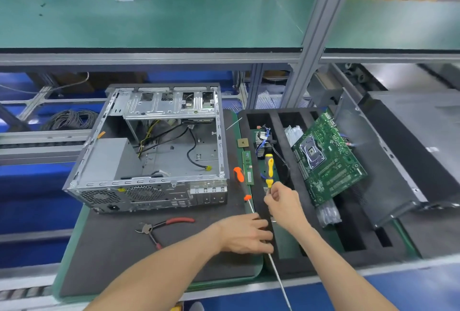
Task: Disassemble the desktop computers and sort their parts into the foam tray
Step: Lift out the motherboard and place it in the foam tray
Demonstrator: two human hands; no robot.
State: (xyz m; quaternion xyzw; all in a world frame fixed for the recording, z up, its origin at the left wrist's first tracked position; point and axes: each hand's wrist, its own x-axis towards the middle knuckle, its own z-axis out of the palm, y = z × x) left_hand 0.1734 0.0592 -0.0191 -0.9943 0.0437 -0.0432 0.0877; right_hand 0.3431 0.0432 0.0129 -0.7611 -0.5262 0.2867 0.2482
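Head view: my right hand [282, 201] pinches the yellow screwdriver [269, 170], long axis pointing away over the foam tray [296, 264]; my left hand [245, 233] presses flat on the tray's near-left edge, holding nothing I can see.

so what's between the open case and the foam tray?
Head view: between the case and the tray lie a CPU chip, a RAM stick and an orange-handled screwdriver, all on the dark mat.
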